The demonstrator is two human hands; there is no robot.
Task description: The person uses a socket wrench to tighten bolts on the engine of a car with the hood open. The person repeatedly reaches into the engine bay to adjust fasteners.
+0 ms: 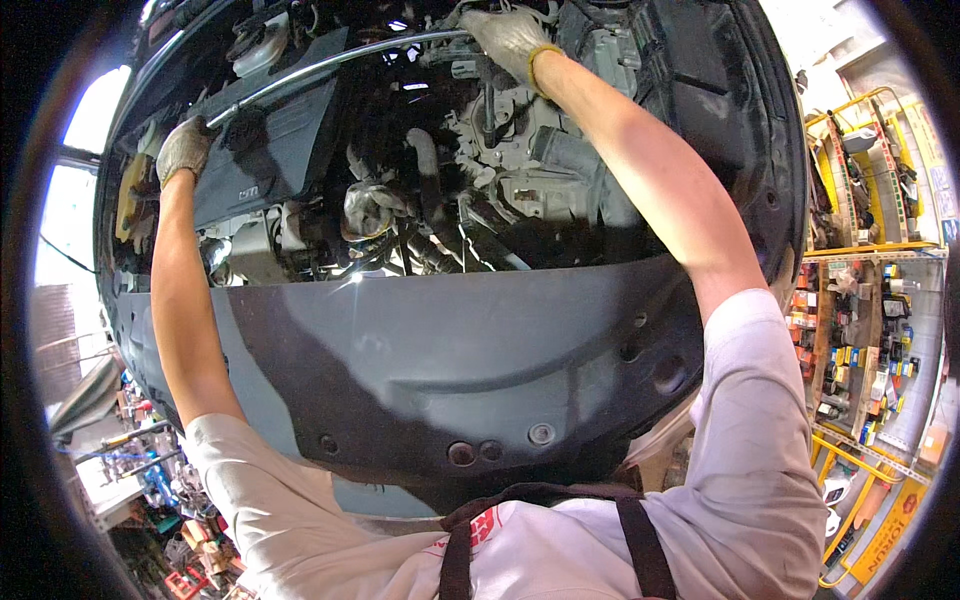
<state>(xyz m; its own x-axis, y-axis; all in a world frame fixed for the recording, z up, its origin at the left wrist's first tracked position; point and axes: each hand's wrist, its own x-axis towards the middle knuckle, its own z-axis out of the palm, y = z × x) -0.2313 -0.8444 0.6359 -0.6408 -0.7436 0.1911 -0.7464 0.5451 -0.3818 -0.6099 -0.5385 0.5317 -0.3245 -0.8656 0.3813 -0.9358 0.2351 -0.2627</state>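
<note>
Both my hands wear off-white knit gloves and reach into an open engine bay. My left hand (183, 150) is closed on the left end of a long, slightly curved silver metal bar (330, 66), beside the black plastic engine cover (285, 150). My right hand (505, 42) is closed around the bar's other end at the top of the view; its fingertips are partly hidden among the parts there. Below it are dark hoses (423, 165) and dull metal housings (530, 195). A black plastic front panel (470, 360) spans the bay beneath my arms.
On the right stand yellow-framed shelves (865, 245) holding many small boxes and parts. At the lower left is a cluttered bench (155, 480) with tools and assorted items, beside a bright opening (75, 210). The bay's dark rim (775, 200) curves around the work.
</note>
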